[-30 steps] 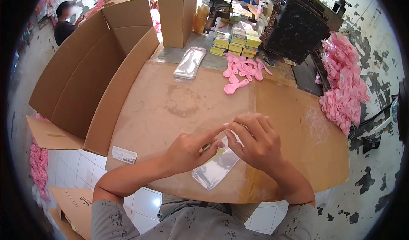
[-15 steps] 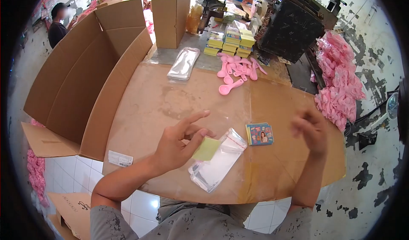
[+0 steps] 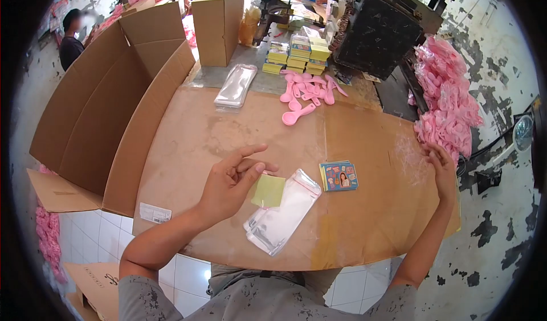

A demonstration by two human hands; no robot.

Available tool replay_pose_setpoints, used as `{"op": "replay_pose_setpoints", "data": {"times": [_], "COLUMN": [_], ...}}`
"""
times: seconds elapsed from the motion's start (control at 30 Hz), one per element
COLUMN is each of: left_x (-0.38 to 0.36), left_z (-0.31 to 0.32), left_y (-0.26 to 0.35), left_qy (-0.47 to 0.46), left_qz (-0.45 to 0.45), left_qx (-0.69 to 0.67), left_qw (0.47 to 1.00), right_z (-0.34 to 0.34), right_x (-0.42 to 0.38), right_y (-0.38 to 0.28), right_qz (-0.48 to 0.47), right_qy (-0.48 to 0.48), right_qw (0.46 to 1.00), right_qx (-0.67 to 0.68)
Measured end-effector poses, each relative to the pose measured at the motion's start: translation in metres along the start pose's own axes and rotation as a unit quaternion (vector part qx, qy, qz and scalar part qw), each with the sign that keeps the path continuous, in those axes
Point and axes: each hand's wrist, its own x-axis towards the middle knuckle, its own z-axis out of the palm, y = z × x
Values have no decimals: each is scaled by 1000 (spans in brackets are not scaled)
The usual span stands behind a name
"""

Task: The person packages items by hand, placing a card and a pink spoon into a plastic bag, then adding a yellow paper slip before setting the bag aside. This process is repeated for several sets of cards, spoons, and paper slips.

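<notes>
At 12 o'clock on the table (image 3: 228, 133), head cam: clear sleeves (image 3: 288, 213), card stack (image 3: 340, 176) just beside, toward 1. L hand (image 3: 225, 187), approx. 11, has a yellow-green card (image 3: 269, 192) pinched, apparently; R hand (image 3: 443, 173), approx. 2, fingers loosely bent near bagged pink items (image 3: 447, 130), can't tell if gripping. Single-card handling, I'd say; next move prob. calls for a light fingertip pinch.

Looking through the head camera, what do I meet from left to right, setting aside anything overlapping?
Open box → left hand with green card → card stack → right hand.
</notes>
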Motion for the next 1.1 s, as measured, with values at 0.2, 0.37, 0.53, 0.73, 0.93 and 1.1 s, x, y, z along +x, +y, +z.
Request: {"op": "replay_pose_setpoints", "data": {"times": [0.2,0.37,0.53,0.73,0.93,1.1], "left_x": [5,5,4,5,6,5], "left_z": [-4,-7,-6,-7,-10,-10], "left_y": [-10,-12,-8,-12,-14,-15], "left_qy": [3,-1,-9,12,11,10], "left_qz": [-30,-26,-47,-58,-63,-73], "left_qx": [-31,-22,-21,-21,-9,-3], "left_qw": [999,999,999,998,998,997], "right_z": [-4,6,14,30,24,34], "right_x": [52,71,72,73,85,76], "right_y": [85,22,52,-7,52,7], "right_qz": [-112,52,11,57,-38,30], "right_qy": [-16,-107,-113,-172,-127,-193], "right_qw": [858,990,739,972,936,981], "right_qx": [-500,74,-664,148,-327,4]}}
